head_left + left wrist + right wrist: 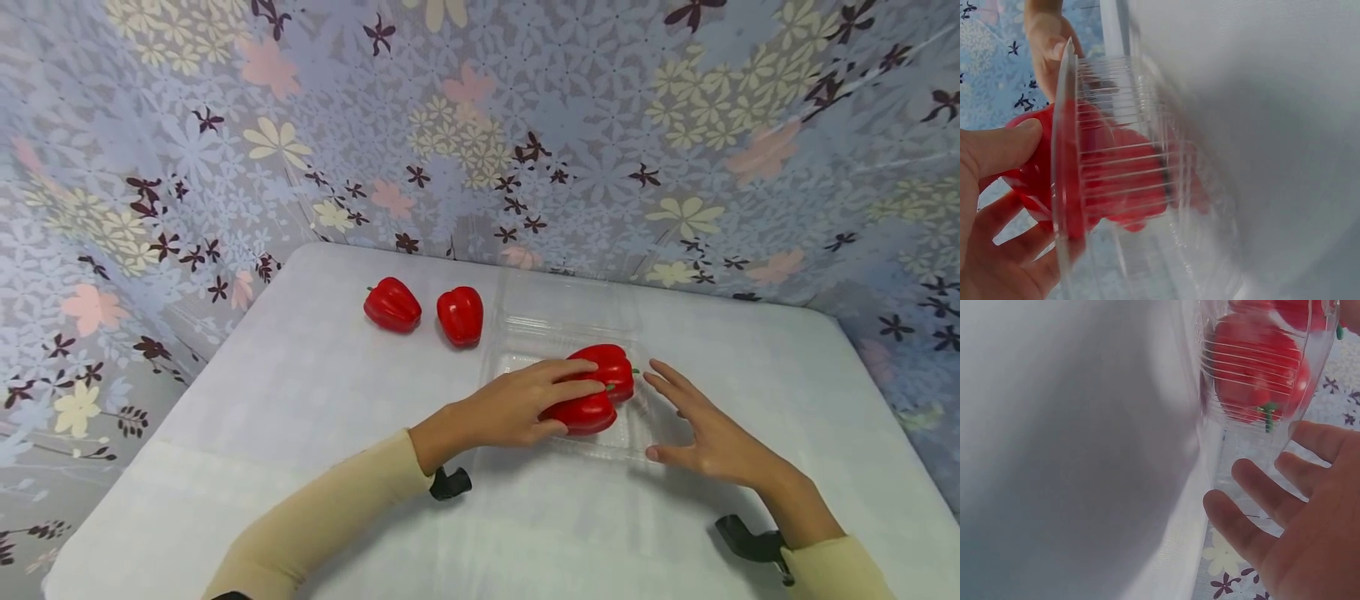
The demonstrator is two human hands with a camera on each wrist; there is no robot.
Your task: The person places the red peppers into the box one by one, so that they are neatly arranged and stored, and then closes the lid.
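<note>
My left hand (517, 404) grips a red bell pepper (581, 417), thumb on one side and fingers over it. That pepper sits in a clear plastic box (495, 367), its green stem toward the right. Behind it in the same box lies another red bell pepper (617, 367), partly covered by my fingers. In the left wrist view the ribbed box wall (1129, 106) stands in front of the held pepper (1032, 169). My right hand (712, 437) is beside the box's right side, fingers spread and holding nothing; in the right wrist view its fingers (1272, 494) lie near the rim.
Two more red bell peppers, one farther left (392, 305) and one nearer the box (460, 317), lie on the white-covered table (322, 375). The box's clear lid (570, 300) is folded back toward the flower-patterned wall covering (480, 150).
</note>
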